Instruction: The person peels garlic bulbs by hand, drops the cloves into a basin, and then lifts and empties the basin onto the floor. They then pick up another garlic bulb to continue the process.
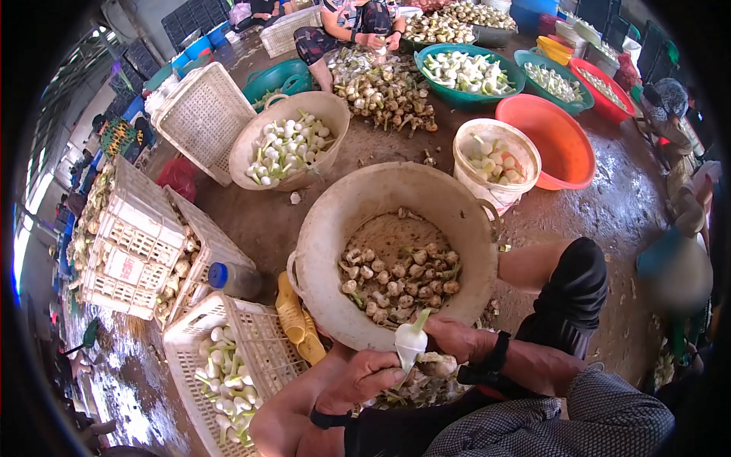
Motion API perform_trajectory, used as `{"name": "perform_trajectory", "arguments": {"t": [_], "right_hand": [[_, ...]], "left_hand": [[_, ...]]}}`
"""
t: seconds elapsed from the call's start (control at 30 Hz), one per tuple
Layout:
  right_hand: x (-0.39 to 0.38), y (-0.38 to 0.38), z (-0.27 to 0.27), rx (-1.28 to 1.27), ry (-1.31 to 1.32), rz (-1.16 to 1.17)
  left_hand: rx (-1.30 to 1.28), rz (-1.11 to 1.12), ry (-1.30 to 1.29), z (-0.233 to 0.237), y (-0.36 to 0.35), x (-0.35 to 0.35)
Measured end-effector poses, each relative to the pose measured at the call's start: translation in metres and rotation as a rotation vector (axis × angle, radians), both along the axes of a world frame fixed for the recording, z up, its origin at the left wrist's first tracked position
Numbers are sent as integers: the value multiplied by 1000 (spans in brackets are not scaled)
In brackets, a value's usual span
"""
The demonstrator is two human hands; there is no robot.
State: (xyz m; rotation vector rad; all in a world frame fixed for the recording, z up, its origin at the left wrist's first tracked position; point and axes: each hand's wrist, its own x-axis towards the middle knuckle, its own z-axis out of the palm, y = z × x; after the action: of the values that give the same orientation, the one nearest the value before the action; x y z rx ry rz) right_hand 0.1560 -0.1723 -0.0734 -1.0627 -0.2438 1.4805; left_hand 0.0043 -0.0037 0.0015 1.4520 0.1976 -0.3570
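Stripping and trimming of a single white bulb (411,340), mid-step by the look of it: upper part already clean, green stalk stub pointing away, root end down between the palms. Left hand (365,378) closed under and around the lower half. Right hand (455,339) closed over the side, fingers curled in, black band at the wrist. Something dark at the bulb's base, possibly a small blade or loose skin, too blurred to tell. Bulb held over the lap, just short of the near rim of the big tub (327,228). Next move, as a judgement: a firm pinch from the left, a short controlled pull or cut at the root end from the right, away from the fingers. Ahead of the hands, inside the tub, a heap of unpeeled bulbs (396,278), near enough to reach. Left of the left hand, a white crate (263,324) of cleaned bulbs (221,365), plus yellow sandals (293,311) against the tub. Right of the right hand, a bare knee (533,263). Further ahead, a white bucket (502,196), an orange basin (556,141), another person (343,27) seated by a pile. In the way: only tub rim and knee, both near. Floor (617,206) wet.
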Motion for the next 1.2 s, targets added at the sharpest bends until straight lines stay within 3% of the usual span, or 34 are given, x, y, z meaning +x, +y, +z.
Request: {"name": "perform_trajectory", "arguments": {"t": [0.03, 0.1, 0.17, 0.23, 0.3, 0.37, 0.47, 0.5, 0.57, 0.6, 0.63, 0.67, 0.7, 0.77, 0.8, 0.83, 0.93, 0.97, 1.03, 1.1, 1.17, 1.2], "right_hand": [[7, -1, -1, 2, -2, -3], [30, 2, 4, 293, 533, 126], [47, 1, 23, 186, 517, -136], [51, 0, 36, 38, 192, -224], [55, -7, 27, 73, 212, -204], [61, -9, 18, 110, 232, -184], [82, -8, 28, -42, 106, -341], [105, -9, 34, -33, 79, -364], [160, -9, 50, 114, -25, -528], [186, -8, 69, 104, -46, -633], [205, -9, 86, 93, -66, -735], [213, -8, 94, 72, -25, -718], [216, -10, 87, 35, -108, -597], [185, -5, 72, -74, -142, -501], [167, -6, 56, -75, -111, -463], [145, -6, 41, -75, -74, -428], [71, 9, 11, -125, -89, -360], [53, 11, 10, -129, -95, -293], [18, 21, 27, -184, -109, -325], [4, 31, -16, -186, -223, -317], [-1, 31, -30, -25, -623, -221], [-6, 39, -25, -173, -118, -348]], "left_hand": [[36, -33, 1, 9, 3, 2], [74, -63, -1, 13, 3, 3], [58, -164, -105, 5, 0, 2], [114, -226, -1, -5, -6, 6], [370, -571, 186, -17, -17, 17], [439, -665, 99, -25, -21, 16], [647, -448, -211, -62, -18, -1], [668, -443, -191, -49, -16, 4], [691, -336, -432, -61, -13, 6], [691, -347, -450, -55, -14, 11], [673, -420, -271, -44, -16, 13], [658, -490, -92, -35, -17, 14], [668, -490, -109, -32, -18, 16], [667, -356, -214, -35, -26, 10], [632, -173, -290, -31, -30, 8], [630, -177, -287, -29, -30, 10], [311, 34, 57, -28, -22, 13], [317, 31, 59, -23, -23, 14], [203, 250, -24, -14, -30, 17], [309, 254, -61, -20, -33, 17], [732, 265, -327, -31, -33, 13], [728, 272, -320, -34, -33, 11]]}}
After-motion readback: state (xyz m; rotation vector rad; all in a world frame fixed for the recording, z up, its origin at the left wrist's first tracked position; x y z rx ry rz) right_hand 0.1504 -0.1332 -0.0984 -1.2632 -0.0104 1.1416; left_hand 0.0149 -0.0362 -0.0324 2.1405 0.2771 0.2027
